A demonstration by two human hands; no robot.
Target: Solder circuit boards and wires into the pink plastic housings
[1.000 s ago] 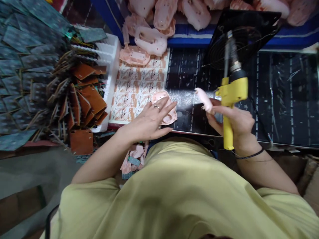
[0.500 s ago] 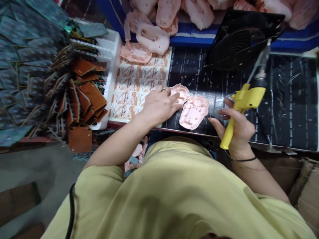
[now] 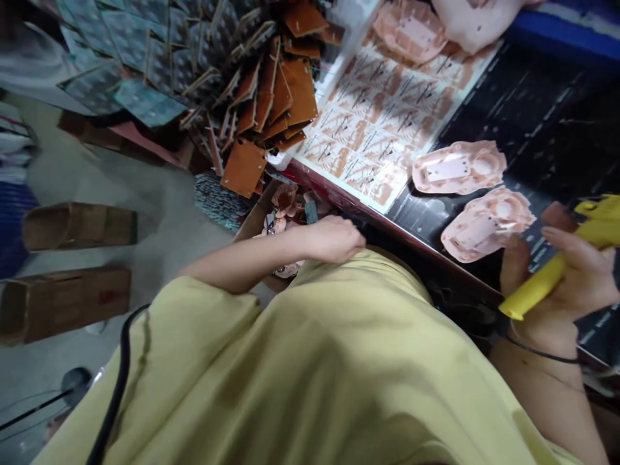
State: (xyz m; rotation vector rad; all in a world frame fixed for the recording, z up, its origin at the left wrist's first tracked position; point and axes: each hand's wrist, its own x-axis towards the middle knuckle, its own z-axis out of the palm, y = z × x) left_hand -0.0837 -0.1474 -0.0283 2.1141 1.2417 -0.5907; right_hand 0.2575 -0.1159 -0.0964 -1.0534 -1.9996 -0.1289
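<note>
My left hand (image 3: 336, 239) is in front of the table edge, close to my shirt, over a box (image 3: 250, 227) of pink parts. Its fingers are curled; anything inside them is hidden. A yellow soldering gun (image 3: 535, 284) lies in my right hand (image 3: 578, 274), the handle across the palm; its tip is out of view. Two pink plastic shell halves rest on the black table by the right fingers: one shell (image 3: 448, 169) farther back, the other shell (image 3: 487, 226) nearer the edge and close to the right thumb.
Printed sticker sheets (image 3: 358, 123) cover the table's left part. Green circuit boards (image 3: 150, 103) and orange-brown boards (image 3: 290, 90) are piled at the left. More pink shells (image 3: 411, 32) lie at the back. Cardboard boxes (image 3: 68, 303) stand on the floor.
My left hand has left the pink shells and come down off the table to the box below its edge. The view has swung left. My right hand still holds the soldering gun.
</note>
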